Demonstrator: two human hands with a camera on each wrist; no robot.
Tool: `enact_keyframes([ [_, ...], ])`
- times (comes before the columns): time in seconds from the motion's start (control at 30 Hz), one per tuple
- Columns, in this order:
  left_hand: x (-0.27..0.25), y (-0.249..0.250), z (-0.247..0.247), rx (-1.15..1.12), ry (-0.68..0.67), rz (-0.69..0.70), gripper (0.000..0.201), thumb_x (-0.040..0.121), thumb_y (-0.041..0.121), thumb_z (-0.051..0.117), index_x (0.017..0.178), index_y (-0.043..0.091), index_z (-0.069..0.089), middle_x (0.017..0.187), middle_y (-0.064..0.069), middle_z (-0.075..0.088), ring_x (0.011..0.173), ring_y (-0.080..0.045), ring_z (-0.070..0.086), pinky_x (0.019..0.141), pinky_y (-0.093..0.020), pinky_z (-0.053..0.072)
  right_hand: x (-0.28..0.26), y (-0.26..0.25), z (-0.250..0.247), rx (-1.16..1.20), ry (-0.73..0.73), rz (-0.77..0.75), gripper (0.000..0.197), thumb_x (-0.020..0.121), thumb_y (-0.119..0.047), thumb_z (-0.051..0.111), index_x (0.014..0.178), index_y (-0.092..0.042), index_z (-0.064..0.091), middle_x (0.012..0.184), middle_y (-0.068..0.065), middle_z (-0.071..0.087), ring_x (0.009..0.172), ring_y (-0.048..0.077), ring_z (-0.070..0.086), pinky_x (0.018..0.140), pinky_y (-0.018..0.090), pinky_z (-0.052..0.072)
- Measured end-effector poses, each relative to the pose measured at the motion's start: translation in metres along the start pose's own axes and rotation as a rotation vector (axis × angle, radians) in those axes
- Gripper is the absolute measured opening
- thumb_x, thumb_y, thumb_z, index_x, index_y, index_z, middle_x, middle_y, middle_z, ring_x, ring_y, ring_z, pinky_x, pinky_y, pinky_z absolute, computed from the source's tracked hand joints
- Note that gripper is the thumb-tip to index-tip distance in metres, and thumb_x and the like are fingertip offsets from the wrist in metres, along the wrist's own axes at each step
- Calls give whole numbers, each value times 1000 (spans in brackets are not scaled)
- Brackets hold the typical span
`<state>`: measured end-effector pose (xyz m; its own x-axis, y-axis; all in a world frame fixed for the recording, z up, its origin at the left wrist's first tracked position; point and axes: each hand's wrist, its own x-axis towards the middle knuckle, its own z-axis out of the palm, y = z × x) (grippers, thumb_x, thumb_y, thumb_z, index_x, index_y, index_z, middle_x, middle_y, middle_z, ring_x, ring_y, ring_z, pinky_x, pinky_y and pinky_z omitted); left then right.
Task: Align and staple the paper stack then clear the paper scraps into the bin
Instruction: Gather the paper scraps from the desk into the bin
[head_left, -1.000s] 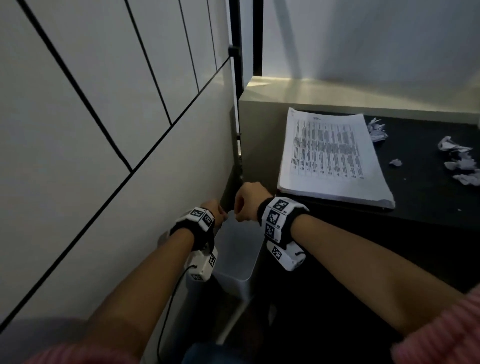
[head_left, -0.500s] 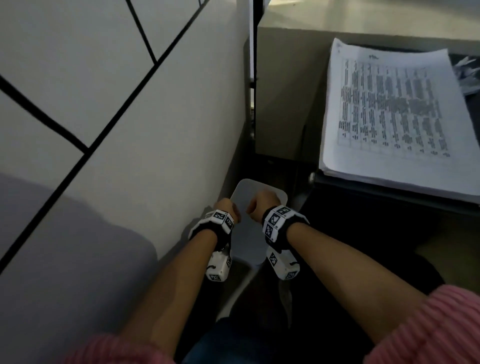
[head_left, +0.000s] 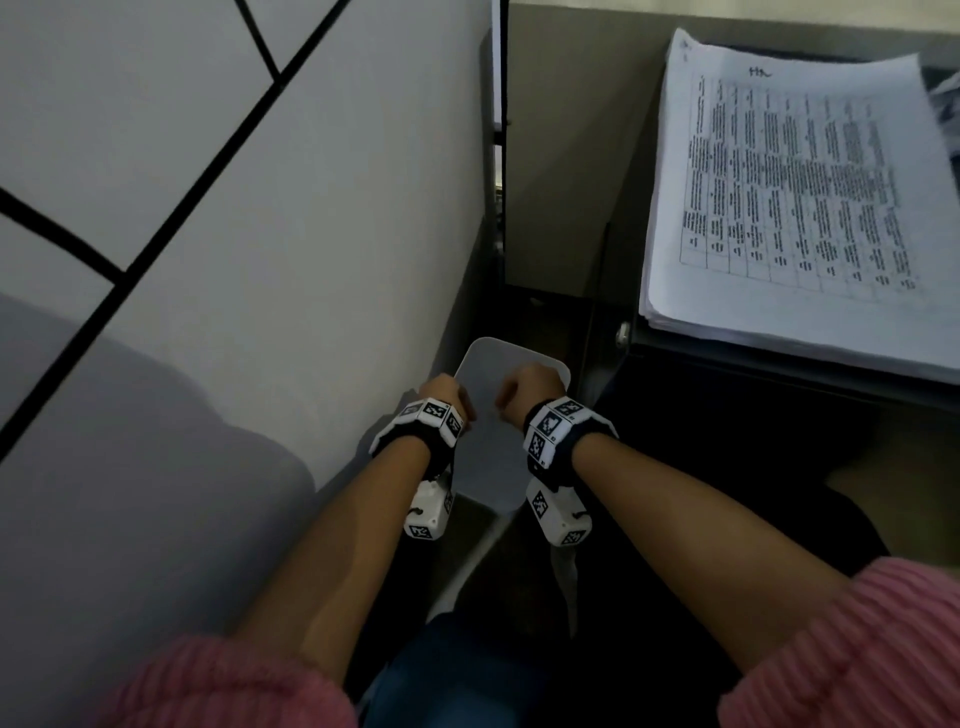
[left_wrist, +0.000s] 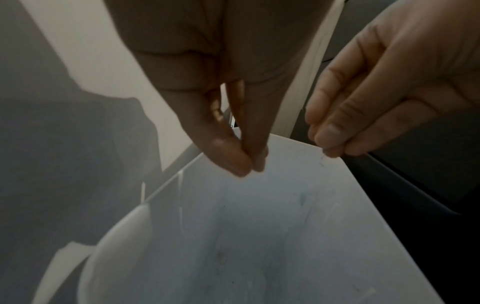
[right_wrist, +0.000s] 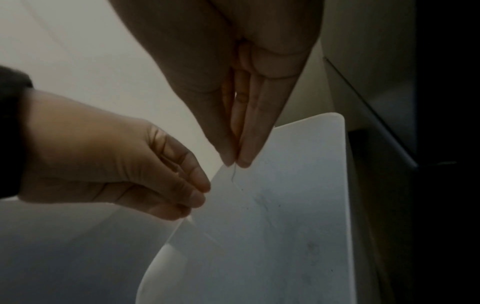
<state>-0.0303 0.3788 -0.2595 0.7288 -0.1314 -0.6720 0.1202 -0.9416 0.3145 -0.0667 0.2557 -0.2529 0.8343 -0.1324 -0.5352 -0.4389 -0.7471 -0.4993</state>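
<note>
A white bin (head_left: 496, 460) stands on the floor between the wall and the desk. Both hands hover just above its opening. My left hand (head_left: 447, 392) has thumb and fingertips pressed together (left_wrist: 250, 166), and nothing shows between them. My right hand (head_left: 524, 387) pinches a thin dark strand (right_wrist: 233, 174) that hangs from its fingertips (right_wrist: 235, 162) over the bin (right_wrist: 285, 205). The printed paper stack (head_left: 800, 208) lies on the dark desk at upper right, apart from both hands. A paper scrap (head_left: 948, 98) shows at the right edge.
A pale panelled wall (head_left: 234, 260) with black lines runs close along the left of the bin. The desk's dark front edge (head_left: 779, 374) overhangs to the right. My knees in dark trousers sit below the bin.
Both hands have gone down from desk-edge height to just over the bin, still close together. The head view has tilted down and moved nearer.
</note>
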Motion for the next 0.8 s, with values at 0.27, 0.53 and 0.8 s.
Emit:
enact_keyframes([
  [0.27,-16,0,1,-9,45,28,24,86,26,65,93,3,70,95,-19,70,98,-31,69,83,-33,54,-16,-9,-13,74,36,-40,18,82,-4,66,97,-8,73,104,10,72,96,25,69,84,28,55],
  [0.53,-53,17,-34,112,184,118,12,84,9,57,93,8,65,97,-14,63,89,-25,62,77,-28,49,-55,-30,-42,114,122,-141,34,84,10,53,102,-11,72,119,10,64,110,26,61,92,29,51],
  [0.8,-111,61,-84,-19,465,250,29,80,12,62,108,10,67,120,-18,63,108,-33,62,91,-38,53,-117,-55,-95,259,229,-340,43,85,-4,55,127,-14,59,126,10,63,119,24,58,98,27,44],
])
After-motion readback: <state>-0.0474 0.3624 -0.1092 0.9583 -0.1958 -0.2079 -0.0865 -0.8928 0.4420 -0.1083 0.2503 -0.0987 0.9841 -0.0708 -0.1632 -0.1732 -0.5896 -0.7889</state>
